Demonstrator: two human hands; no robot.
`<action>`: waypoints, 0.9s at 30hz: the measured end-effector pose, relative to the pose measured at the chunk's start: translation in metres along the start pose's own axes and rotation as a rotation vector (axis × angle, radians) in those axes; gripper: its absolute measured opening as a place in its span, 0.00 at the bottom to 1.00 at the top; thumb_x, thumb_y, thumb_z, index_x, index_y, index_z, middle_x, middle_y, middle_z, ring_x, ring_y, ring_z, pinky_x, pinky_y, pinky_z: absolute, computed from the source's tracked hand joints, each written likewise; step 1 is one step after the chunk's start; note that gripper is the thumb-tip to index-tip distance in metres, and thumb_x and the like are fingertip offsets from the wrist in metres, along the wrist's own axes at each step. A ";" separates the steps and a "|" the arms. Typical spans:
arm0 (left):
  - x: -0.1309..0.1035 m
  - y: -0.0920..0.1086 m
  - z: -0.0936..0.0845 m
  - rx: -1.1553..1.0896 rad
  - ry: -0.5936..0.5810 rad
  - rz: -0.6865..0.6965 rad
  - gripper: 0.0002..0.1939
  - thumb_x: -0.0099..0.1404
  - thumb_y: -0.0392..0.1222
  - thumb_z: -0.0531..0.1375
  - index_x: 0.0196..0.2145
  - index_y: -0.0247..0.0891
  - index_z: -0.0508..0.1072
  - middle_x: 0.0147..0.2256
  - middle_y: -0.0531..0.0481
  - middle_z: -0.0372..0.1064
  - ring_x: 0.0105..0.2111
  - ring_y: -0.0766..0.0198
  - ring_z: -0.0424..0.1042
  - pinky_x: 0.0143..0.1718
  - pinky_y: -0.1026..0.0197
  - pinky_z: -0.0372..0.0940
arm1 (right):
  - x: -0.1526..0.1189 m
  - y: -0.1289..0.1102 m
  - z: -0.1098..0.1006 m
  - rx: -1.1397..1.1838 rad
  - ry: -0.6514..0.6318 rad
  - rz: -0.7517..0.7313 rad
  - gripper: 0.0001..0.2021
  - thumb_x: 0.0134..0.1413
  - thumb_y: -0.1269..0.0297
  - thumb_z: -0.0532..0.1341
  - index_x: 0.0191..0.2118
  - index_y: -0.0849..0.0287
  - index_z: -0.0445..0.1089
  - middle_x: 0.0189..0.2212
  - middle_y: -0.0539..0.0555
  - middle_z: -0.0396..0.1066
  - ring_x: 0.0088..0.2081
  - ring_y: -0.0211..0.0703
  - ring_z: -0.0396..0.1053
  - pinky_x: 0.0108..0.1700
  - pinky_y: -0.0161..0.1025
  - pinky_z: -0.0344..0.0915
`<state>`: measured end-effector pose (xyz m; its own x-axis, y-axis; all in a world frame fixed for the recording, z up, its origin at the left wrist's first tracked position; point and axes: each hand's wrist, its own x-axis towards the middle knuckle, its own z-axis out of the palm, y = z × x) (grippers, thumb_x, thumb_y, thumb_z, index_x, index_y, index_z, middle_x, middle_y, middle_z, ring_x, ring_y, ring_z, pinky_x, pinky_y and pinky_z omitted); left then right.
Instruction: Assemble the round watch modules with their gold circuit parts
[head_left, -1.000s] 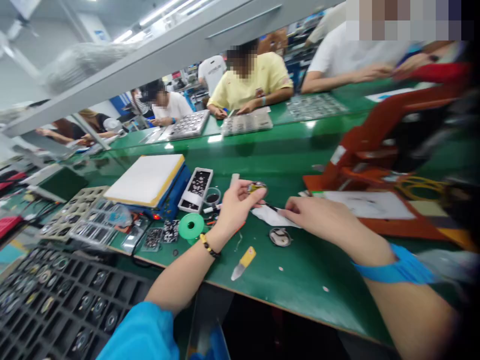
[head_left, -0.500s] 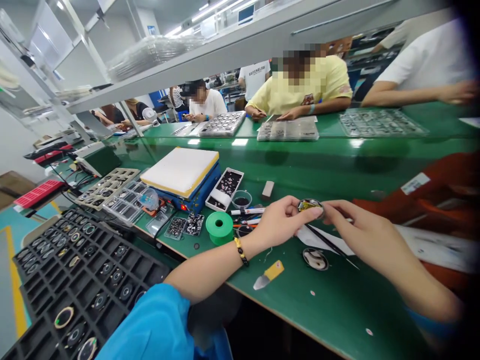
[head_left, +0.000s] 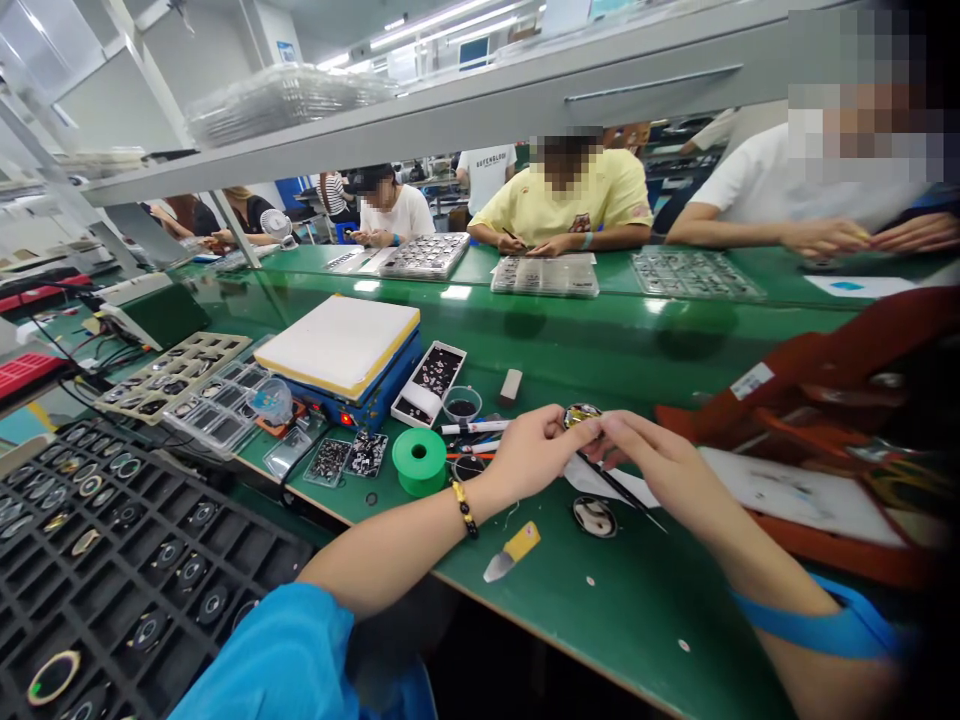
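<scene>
In my left hand [head_left: 541,448] I hold a round watch case [head_left: 580,413], tilted, with gold and dark parts inside, between thumb and fingers. My right hand [head_left: 664,460] has its fingers closed together at the case's right rim; its fingertips are partly hidden. A dark, thin pointed tool [head_left: 634,497], like tweezers, slants below my right hand over a white strip; whether it is gripped I cannot tell. Just below lies another round watch part [head_left: 595,517], shiny with a dark rim. Nearer the bench edge is a yellow-handled scraper [head_left: 523,541].
A green spool [head_left: 418,462], pens [head_left: 480,427] and a white box of small parts [head_left: 431,380] lie left of my hands. Behind them sits a blue box with a white pad [head_left: 341,340]. A black compartment tray [head_left: 112,560] is at left, a red-brown press [head_left: 847,380] at right.
The view has swung right, so the bench things appear further left. My right fingers have come closer together at the case's rim. My left hand keeps its hold.
</scene>
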<state>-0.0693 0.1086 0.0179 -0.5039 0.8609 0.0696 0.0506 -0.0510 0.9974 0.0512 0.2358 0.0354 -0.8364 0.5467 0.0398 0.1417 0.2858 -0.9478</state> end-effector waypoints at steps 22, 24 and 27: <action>-0.015 0.013 0.008 0.500 0.106 0.132 0.14 0.72 0.47 0.60 0.31 0.40 0.63 0.25 0.58 0.64 0.25 0.68 0.62 0.29 0.62 0.48 | -0.005 -0.002 0.003 0.045 -0.005 -0.069 0.26 0.53 0.35 0.67 0.36 0.58 0.72 0.27 0.50 0.70 0.31 0.40 0.67 0.35 0.37 0.66; -0.013 0.013 0.006 0.460 0.108 0.147 0.14 0.72 0.49 0.60 0.31 0.40 0.64 0.25 0.58 0.64 0.26 0.68 0.63 0.29 0.63 0.50 | -0.005 -0.002 0.003 0.071 0.001 -0.100 0.27 0.56 0.35 0.64 0.36 0.58 0.71 0.28 0.51 0.70 0.31 0.40 0.68 0.37 0.38 0.67; -0.010 0.010 0.004 0.333 0.107 0.152 0.17 0.72 0.53 0.60 0.32 0.39 0.65 0.25 0.58 0.64 0.26 0.69 0.63 0.29 0.65 0.54 | -0.005 -0.001 0.004 0.179 -0.003 -0.117 0.29 0.60 0.32 0.58 0.37 0.58 0.71 0.29 0.52 0.71 0.33 0.42 0.70 0.38 0.39 0.69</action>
<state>-0.0603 0.1015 0.0275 -0.5555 0.7975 0.2355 0.4004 0.0083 0.9163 0.0527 0.2296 0.0353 -0.8431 0.5156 0.1525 -0.0525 0.2032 -0.9777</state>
